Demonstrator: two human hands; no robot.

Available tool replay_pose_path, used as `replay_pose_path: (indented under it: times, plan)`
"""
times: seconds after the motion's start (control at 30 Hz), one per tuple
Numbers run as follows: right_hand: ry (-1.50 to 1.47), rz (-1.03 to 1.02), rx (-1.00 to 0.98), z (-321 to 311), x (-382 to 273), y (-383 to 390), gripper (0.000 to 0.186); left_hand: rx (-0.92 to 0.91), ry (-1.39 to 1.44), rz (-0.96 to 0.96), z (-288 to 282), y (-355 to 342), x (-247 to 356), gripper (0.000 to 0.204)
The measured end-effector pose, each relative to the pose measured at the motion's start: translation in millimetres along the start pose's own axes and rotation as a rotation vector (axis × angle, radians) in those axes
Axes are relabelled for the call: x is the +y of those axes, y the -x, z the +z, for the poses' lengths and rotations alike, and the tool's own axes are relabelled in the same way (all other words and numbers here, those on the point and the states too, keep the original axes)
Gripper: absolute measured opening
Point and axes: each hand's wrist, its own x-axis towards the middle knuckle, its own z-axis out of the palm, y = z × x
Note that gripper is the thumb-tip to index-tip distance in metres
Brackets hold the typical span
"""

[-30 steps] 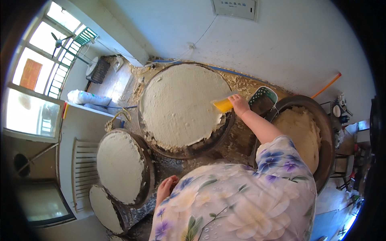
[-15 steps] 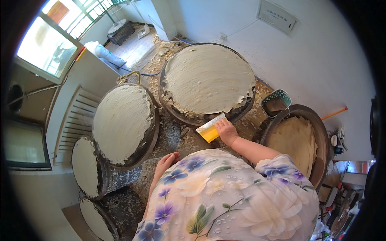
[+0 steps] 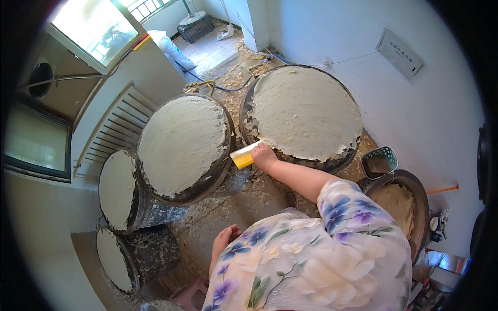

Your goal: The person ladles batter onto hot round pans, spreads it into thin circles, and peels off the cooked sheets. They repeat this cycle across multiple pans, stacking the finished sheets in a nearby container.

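My right hand (image 3: pixel 262 157) grips a yellow-and-white flat scraper (image 3: pixel 241 160) between two large round griddles, near the lower left edge of the right one, whose pale batter sheet (image 3: pixel 306 114) has ragged edges. The middle griddle on the left carries a similar pale round sheet (image 3: pixel 181 145). My left hand (image 3: pixel 227 238) hangs low beside the front of my floral top, fingers curled; whether anything is inside them is hidden.
Two smaller coated griddles (image 3: pixel 116 189) (image 3: pixel 111 256) line the left. At right are a dotted container (image 3: pixel 377 161) and a dark basin of stacked thin sheets (image 3: pixel 421 207). A radiator (image 3: pixel 111 127) and open window stand left; white wall (image 3: pixel 425 114) rises at right.
My right hand and scraper have moved from the big griddle's right edge down and left, round to its lower left. My view has turned toward the left griddles; my left hand stays low.
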Motion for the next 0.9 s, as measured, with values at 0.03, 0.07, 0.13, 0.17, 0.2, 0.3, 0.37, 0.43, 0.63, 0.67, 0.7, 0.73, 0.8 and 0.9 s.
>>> replay_pose_path:
  times: [0.03,0.07,0.13,0.17,0.2,0.3,0.37,0.43,0.63,0.67,0.7,0.73,0.8,0.9]
  plan:
    - [0.018,0.01,-0.009,0.1,1.2,-16.2,0.014,0.025,0.015,-0.024,0.3,3.2,-2.4,0.037]
    - [0.066,0.045,-0.036,-1.2,2.0,-31.6,0.015,0.036,0.026,-0.02,0.6,7.0,-4.5,0.037]
    - [0.044,0.064,0.01,-8.8,3.7,-50.4,0.016,0.047,0.049,-0.01,0.0,11.2,-4.7,0.033]
    - [-0.005,0.083,-0.003,-14.6,3.0,-53.8,0.016,0.054,0.063,-0.002,-0.7,12.9,-4.3,0.032]
    - [-0.028,0.044,0.012,-21.1,-0.4,-49.8,0.017,0.063,0.076,-0.007,-1.8,14.8,-3.5,0.031]
    - [-0.024,-0.051,0.003,-42.3,-16.4,-8.4,0.023,0.06,0.103,0.001,-7.7,13.3,-0.4,0.03]
    - [-0.26,-0.031,0.121,-54.6,-21.9,40.1,0.017,0.025,0.097,0.012,-15.1,7.8,3.1,0.03]
    - [-0.48,0.213,0.244,-60.7,-22.1,92.4,0.011,-0.015,0.074,0.004,-24.2,-1.2,7.4,0.029]
    - [-1.457,1.726,1.007,-44.4,44.1,207.7,0.023,-0.189,-0.062,-0.039,-42.6,-27.7,19.5,0.03]
    - [-1.468,1.792,1.151,-40.9,60.6,216.4,0.024,-0.213,-0.078,-0.059,-40.9,-30.9,20.1,0.031]
    - [-1.401,1.884,1.188,-36.5,75.6,221.4,0.025,-0.233,-0.122,-0.082,-38.5,-33.9,21.0,0.031]
    - [-1.323,1.99,1.22,-33.1,92.3,223.0,0.026,-0.252,-0.153,-0.099,-34.6,-37.5,22.1,0.031]
    - [-1.188,2.124,1.208,-29.0,126.3,220.6,0.029,-0.278,-0.182,-0.114,-23.9,-45.6,23.6,0.031]
    - [-1.057,2.178,1.164,-27.3,172.6,213.1,0.032,-0.277,-0.175,-0.122,-7.2,-59.6,26.8,0.03]
